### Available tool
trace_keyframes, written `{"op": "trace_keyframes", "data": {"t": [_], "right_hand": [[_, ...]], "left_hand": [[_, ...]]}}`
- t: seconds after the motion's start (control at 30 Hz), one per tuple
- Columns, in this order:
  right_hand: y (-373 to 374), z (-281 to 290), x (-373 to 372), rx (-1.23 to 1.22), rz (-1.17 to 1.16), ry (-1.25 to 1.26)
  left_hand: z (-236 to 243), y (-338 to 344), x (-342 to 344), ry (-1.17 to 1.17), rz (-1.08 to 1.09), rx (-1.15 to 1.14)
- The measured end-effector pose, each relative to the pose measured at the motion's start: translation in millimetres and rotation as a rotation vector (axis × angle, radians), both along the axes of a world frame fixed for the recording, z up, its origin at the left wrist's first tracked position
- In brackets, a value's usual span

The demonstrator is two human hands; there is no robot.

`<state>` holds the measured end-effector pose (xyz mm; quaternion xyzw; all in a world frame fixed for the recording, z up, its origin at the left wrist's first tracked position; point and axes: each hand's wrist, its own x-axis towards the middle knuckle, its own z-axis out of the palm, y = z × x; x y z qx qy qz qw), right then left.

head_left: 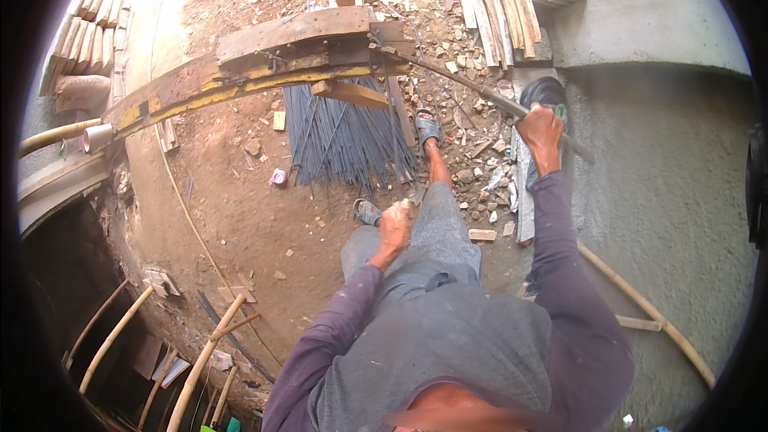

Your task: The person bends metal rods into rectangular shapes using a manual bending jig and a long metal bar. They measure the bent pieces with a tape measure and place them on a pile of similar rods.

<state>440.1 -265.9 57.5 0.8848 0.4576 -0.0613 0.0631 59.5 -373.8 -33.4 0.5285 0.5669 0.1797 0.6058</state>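
Presently we grip the long steel rod (480, 92) in our right hand (541, 130), its far end set in the bending bench (264, 64), our left hand (395, 222) fisted with its contents not discernible, and the bundle of straight rods (344, 140) lies unworked beneath.

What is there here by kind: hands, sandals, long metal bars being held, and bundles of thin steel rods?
Bare hands: 2, the left hand closed in a fist, the right hand with its grip on the bar
Grey strapped sandals: 2
Long dark metal bar: 1
Bundle of thin grey steel rods: 1
Total: 6
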Motion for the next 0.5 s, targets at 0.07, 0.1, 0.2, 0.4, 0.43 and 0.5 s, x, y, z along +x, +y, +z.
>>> {"op": "trace_keyframes", "data": {"t": [0.07,0.1,0.2,0.4,0.43,0.5], "right_hand": [[-22.2,-1.4,-33.5,0.015,-0.043,-0.047],[-35.0,-3.5,-54.9,-0.003,-0.124,0.034],[-60.2,-6.4,-97.7,-0.036,-0.199,0.065],[-46.6,6.0,-21.4,-0.088,0.187,0.209],[-41.2,4.6,-7.1,-0.082,0.265,0.233],[-30.1,0.2,13.0,-0.047,0.334,0.150]], "left_hand": [[7.7,25.3,-41.9,0.084,-0.162,0.232],[12.3,38.1,-63.4,0.096,-0.242,0.301],[22.7,64.1,-99.4,0.183,-0.110,0.068],[34.5,42.2,-61.7,-0.103,-0.029,-0.281],[35.3,37.6,-56.2,-0.068,0.022,-0.249],[37.7,32.7,-52.3,-0.053,0.131,-0.286]]}}
